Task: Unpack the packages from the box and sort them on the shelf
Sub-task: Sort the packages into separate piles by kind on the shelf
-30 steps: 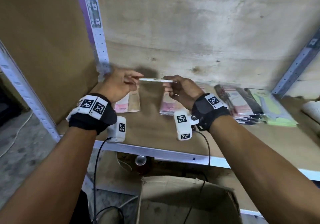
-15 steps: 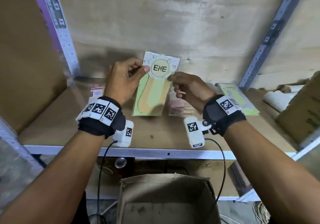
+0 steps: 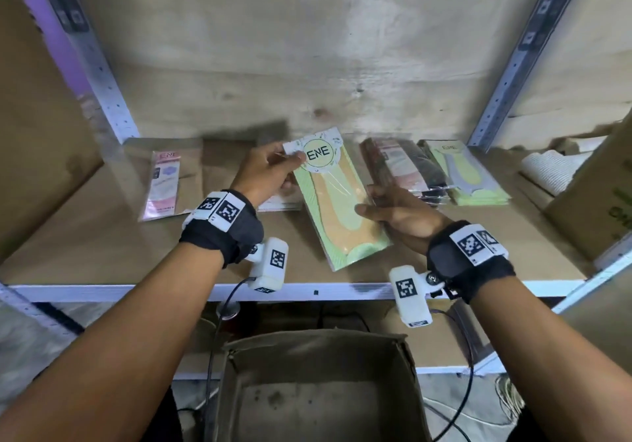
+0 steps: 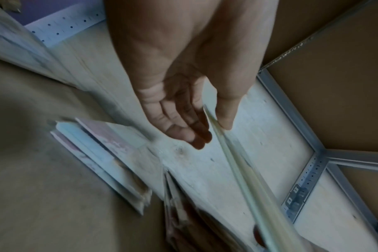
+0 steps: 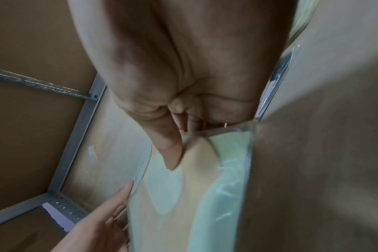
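Observation:
A flat green and orange package [image 3: 337, 202] with a round "ENE" label is held above the shelf board [image 3: 102, 236] by both hands. My left hand [image 3: 270, 171] pinches its top left corner, thumb on the label; the left wrist view shows the package edge [image 4: 237, 162] between thumb and fingers. My right hand [image 3: 396, 212] grips the package's right edge with the thumb on its face [image 5: 173, 153]. An open cardboard box [image 3: 318, 390] stands below the shelf.
On the shelf lie a pink package [image 3: 162, 185] at the left, a stack of dark and pink packages [image 3: 400, 167] and green ones [image 3: 468, 174] at the right. A cardboard carton [image 3: 602, 202] and white roll [image 3: 550, 167] stand far right. Metal uprights [image 3: 513, 65] frame the bay.
The package went from edge-on to face-up, then tilted and moved lower and to the right over the shelf. Both hands kept hold of it; the right hand slid down its edge.

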A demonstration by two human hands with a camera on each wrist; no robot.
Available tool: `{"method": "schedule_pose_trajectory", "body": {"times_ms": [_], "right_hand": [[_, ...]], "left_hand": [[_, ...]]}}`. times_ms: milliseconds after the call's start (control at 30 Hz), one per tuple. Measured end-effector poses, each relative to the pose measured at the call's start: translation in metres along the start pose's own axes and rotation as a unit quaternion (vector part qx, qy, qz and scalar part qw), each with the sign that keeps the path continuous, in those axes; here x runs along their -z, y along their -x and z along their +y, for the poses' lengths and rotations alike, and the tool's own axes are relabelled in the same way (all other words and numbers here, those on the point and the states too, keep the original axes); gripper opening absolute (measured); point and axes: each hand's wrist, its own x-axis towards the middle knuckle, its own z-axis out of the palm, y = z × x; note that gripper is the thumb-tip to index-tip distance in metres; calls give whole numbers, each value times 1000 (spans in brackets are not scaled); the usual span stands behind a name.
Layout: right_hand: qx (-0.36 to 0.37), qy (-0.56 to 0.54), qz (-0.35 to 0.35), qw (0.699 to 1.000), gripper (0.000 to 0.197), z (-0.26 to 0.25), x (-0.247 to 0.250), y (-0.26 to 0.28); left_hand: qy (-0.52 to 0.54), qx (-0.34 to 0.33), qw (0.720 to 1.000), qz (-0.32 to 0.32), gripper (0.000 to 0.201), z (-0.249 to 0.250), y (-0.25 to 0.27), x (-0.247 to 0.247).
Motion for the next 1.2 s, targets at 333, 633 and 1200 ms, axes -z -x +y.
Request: {"method": "schedule_pose_trajectory", "body": {"times_ms": [333, 633, 1200], "right_hand": [[-34, 46, -51, 997, 28, 11, 22, -2], [-46, 8, -22, 999, 25, 9, 25, 0], [-51, -92, -26, 994, 13, 2, 28, 9]], "left_hand": [[-54, 1, 999, -4, 46, -9, -18, 2], [-94, -23, 995, -38, 61, -9, -18, -11], [94, 77, 992, 37, 47, -5, -15, 20]]}}
